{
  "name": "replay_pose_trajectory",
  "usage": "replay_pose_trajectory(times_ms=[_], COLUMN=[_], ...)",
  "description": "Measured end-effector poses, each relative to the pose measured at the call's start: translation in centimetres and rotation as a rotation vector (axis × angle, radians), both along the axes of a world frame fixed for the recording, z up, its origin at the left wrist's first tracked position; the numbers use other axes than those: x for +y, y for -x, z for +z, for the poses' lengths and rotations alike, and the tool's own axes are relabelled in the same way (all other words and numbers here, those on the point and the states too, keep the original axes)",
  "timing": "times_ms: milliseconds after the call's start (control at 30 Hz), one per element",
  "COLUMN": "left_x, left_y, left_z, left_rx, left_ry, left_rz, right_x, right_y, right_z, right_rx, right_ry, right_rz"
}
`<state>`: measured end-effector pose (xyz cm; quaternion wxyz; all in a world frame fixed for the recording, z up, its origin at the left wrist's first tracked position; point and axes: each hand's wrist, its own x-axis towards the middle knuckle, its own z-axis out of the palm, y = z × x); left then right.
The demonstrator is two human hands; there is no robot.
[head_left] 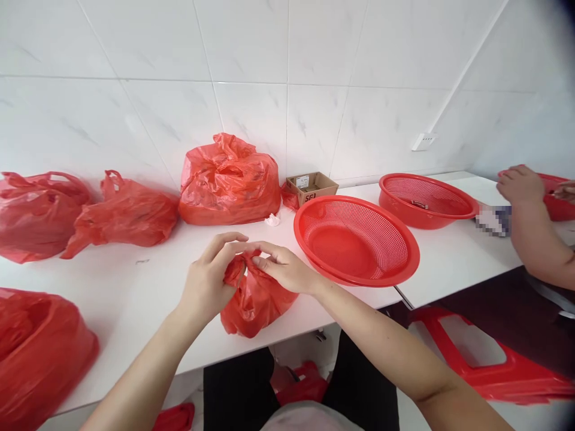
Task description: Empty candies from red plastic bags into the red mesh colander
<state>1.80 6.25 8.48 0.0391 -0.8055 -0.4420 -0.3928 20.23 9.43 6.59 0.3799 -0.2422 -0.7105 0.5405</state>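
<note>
One red plastic bag [260,308] is observed at the near edge of the white worktop [135,299], in front of the seated person; its contents are hidden. The left hand [207,272] has its grip curled around the bunched plastic at the left side of the bag's neck. The right hand [284,263] has its grip closed likewise, thumb pressed on the gathered neck, fingertips meeting those of the left. Neither grip stands wide.

To the left I note three further bags: a handled bag [38,212] at far left, a slumped bag [130,212] beside it, and a full bag [40,359] nearer. A large bulging bag [231,182] sits far, by the tiled wall [251,48], with a small cardboard box [314,193] just right of it and a crumpled white scrap [272,220] near its base.

Right of the hands lies a perforated red basket [381,221]; a second basket [415,219] stands beyond. At far right, a co-worker's hand [521,182] is at another red container [554,206].
</note>
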Motion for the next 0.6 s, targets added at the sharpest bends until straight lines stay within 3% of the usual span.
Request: replay_pose_trajectory(times_ms=[100, 233, 467, 600], left_x=[-0.6, -1.5, -5.5, -6.9], left_y=[0.8, 1.9, 2.1, 1.8], left_z=[-0.1, -0.9, -5.6, -6.9], left_rx=[0.032, 0.006, -0.073, -0.113], left_ry=[0.023, 0.118, 0.229, 0.317], left_rz=[-0.022, -0.048, -0.006, -0.002], right_x=[-0.4, 0.7, 8.8, 9.7], right_y=[-0.8, -1.7, -1.8, -0.7], right_z=[1.2, 2.4, 1.3, 0.8], right_rx=[-0.102, -0.252, -0.706, -0.745], right_ry=[-0.082, -0.237, -0.205, -0.258], right_rz=[-0.006, -0.147, -0.610, -0.688])
